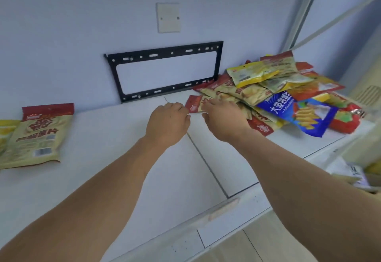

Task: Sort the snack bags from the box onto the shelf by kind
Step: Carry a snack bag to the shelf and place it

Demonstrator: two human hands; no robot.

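A heap of snack bags (pixel 274 88) lies on the right of the white shelf top (pixel 115 158): beige bags with red tops, yellow ones, red ones and a blue bag (pixel 299 113). One beige bag with a red top (pixel 193 106) sticks out at the heap's left edge. My right hand (pixel 222 117) lies over this bag, fingers and thumb pinched at its edge. My left hand (pixel 169 121) is just left of it, fingers curled and touching its red corner. Far left, a separate beige bag (pixel 39 136) lies flat beside a yellow bag (pixel 5 132).
A black metal bracket (pixel 165 55) is fixed to the wall behind the shelf, with a white blanking plate (pixel 168 17) above it. A cardboard box (pixel 362 177) shows at the right edge, below the shelf. The shelf's front edge runs diagonally at the lower right.
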